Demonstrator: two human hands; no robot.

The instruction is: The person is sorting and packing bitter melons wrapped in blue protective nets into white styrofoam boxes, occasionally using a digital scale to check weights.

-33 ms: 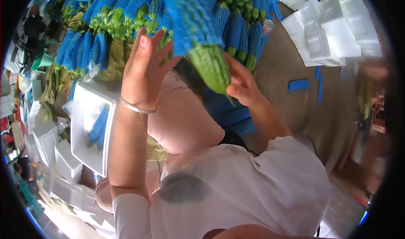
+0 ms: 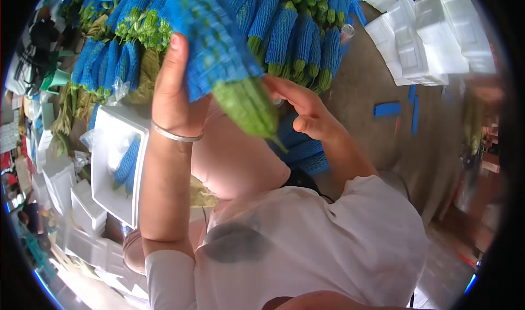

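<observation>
A long green bitter gourd (image 2: 246, 110) in a blue foam net sleeve (image 2: 213, 42) hangs tilted in front of me, its bare pointed end toward me. My left hand (image 2: 178, 99), with a bracelet at the wrist, has its thumb along the sleeve's left side. The fingers of that hand pass behind the gourd and are hidden. On the other side, my right hand (image 2: 309, 110) is open, its fingertips beside the gourd's bare end and its thumb apart.
Sleeved bitter gourds (image 2: 281, 36) lie in rows ahead of me. A white foam box (image 2: 141, 173) holding sleeved gourds stands at my left. Stacked white foam boxes (image 2: 404, 42) stand far right, and blue scraps (image 2: 387, 109) lie on the floor.
The gourd has shifted left and toward me, against my left hand. My left fingers, spread before, are now behind it. The right hand's thumb has come away from the gourd's end.
</observation>
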